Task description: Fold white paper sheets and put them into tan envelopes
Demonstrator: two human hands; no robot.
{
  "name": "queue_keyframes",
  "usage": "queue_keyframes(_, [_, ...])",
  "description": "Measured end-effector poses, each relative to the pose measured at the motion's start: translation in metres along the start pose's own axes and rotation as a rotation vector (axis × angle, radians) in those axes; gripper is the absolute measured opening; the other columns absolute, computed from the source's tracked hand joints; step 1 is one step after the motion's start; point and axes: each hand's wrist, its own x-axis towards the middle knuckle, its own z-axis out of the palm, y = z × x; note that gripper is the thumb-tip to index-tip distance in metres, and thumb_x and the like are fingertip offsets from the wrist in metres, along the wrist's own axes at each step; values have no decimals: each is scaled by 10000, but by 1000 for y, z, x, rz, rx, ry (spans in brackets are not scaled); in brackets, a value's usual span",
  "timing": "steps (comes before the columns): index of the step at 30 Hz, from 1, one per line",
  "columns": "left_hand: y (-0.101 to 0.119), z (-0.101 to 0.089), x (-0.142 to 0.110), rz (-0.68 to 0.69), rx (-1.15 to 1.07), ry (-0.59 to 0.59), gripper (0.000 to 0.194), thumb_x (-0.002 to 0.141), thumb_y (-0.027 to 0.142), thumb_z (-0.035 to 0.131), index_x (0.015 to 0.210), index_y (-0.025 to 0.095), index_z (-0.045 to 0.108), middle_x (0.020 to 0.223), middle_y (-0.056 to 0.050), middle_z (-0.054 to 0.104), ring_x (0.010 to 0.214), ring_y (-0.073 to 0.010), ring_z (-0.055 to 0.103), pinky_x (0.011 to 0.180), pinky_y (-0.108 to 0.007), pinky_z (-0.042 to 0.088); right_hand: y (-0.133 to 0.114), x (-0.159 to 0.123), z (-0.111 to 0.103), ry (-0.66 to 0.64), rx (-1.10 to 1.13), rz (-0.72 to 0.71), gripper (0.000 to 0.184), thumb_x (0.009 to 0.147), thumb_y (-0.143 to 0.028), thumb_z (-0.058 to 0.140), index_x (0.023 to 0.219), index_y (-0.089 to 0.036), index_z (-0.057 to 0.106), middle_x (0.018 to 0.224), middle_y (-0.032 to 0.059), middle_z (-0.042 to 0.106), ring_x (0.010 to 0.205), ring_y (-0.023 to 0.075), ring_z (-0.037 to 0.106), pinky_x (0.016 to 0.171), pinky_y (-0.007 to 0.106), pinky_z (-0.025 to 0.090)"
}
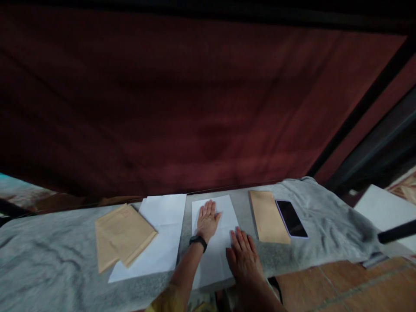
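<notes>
A white sheet of paper (pixel 227 208) lies in front of me on a grey cloth-covered table (pixel 48 260). My left hand (pixel 207 220), with a black band on the wrist, rests flat on the sheet's upper part, fingers together and pointing away. My right hand (pixel 244 255) lies flat on the sheet's lower right part, fingers stretched out. Neither hand holds anything.
Left of the sheet lies a stack of white paper (pixel 162 234) with brown envelopes (pixel 125 234) on top. To the right lie one brown envelope (pixel 268 216) and a dark phone (pixel 291 219) beside it. A dark red curtain (pixel 195 108) hangs behind the table.
</notes>
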Motion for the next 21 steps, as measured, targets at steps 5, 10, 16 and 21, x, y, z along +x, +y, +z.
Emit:
queue_keyframes(5, [-16, 0, 18, -61, 5, 2, 579, 1039, 405, 327, 1556, 152, 387, 1564, -146, 469, 1474, -283, 400, 1209, -503, 306, 1, -1, 3, 13, 8, -8, 550, 994, -323, 480, 1523, -177, 446, 1556, 157, 469, 1404, 312, 478, 1172, 505, 320])
queue_keyframes(10, [-19, -4, 24, -77, 9, -10, 570, 1033, 398, 348, 1544, 154, 413, 1566, -153, 464, 1468, -302, 408, 1195, -513, 325, 2, -2, 5, 15, 4, -4, 556, 994, -326, 487, 1528, -178, 438, 1558, 156, 465, 1413, 311, 468, 1180, 505, 312])
queue_keyframes(16, [-9, -17, -31, 11, -1, -47, 502, 1029, 364, 395, 1509, 240, 473, 1570, -81, 476, 1475, -270, 400, 1200, -497, 337, 2, -3, 5, 6, 9, -6, 550, 1013, -309, 450, 1544, -172, 418, 1588, 141, 423, 1433, 302, 444, 1200, 491, 282])
queue_keyframes(21, [2, -39, -115, 184, -2, -23, 523, 1039, 381, 416, 1548, 262, 396, 1601, -67, 433, 1489, -262, 377, 1189, -509, 364, 5, 0, 3, -50, 43, 15, 556, 1021, -373, 439, 1544, -184, 431, 1598, 124, 408, 1422, 304, 456, 1202, 479, 278])
